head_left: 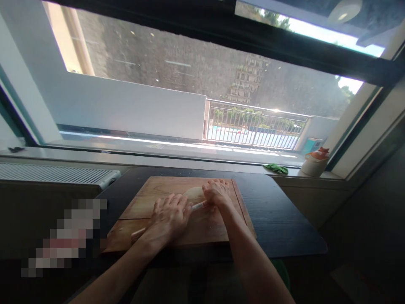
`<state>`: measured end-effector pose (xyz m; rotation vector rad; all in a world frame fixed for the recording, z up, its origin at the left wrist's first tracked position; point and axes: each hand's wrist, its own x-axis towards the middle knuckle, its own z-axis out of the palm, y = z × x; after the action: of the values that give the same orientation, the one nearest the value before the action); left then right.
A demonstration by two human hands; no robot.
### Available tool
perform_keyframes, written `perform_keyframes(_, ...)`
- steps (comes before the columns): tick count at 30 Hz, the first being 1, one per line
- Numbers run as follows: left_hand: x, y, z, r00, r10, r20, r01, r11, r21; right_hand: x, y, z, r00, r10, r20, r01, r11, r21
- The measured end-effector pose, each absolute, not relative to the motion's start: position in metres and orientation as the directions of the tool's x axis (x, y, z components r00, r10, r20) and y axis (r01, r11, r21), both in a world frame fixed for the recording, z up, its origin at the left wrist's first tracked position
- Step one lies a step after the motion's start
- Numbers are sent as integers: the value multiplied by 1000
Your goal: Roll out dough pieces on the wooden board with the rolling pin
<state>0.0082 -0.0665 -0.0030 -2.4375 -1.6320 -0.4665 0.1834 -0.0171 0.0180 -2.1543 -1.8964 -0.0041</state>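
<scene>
A slim wooden rolling pin (198, 206) lies slantwise across a wooden board (207, 232). Just beyond the pin, a pale, flattened piece of dough (194, 194) shows between my hands; part of it is hidden. My left hand (171, 213) is over the pin's left portion, palm down, with its fingers bent forward over it. The pin's left end sticks out beside that wrist. Over the right end of the pin, my right hand (217, 191) is curled, covering that end and the dough's right edge.
The board rests on a dark table (278, 219) below a wide window. On the sill are a green cloth (276, 169) and a whitish container (313, 166) with an orange-brown top. A radiator (60, 174) is at left. A green rim (281, 272) shows under the table.
</scene>
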Motion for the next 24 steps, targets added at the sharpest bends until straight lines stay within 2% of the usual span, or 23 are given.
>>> perform_keyframes(4, 11, -68, -1, 338, 890, 305, 930, -366, 36, 182, -4, 16, 130, 978, 161, 975, -96, -200)
perform_keyframes(8, 16, -83, -3, 366, 861, 352, 922, -388, -8, 190, -23, 11, 121, 976, 181, 975, -82, -207)
perform_keyframes(15, 24, -114, -9, 442, 783, 437, 883, -465, -59, 202, -73, 5, 96, 934, 345, 979, -25, -204)
perform_keyframes(19, 24, -110, -14, 451, 757, 473, 875, -480, -67, 197, -61, 7, 127, 946, 299, 976, -66, -207)
perform_keyframes(24, 16, -85, -21, 418, 781, 463, 897, -437, -73, 179, -14, 15, 136, 966, 218, 977, -94, -194)
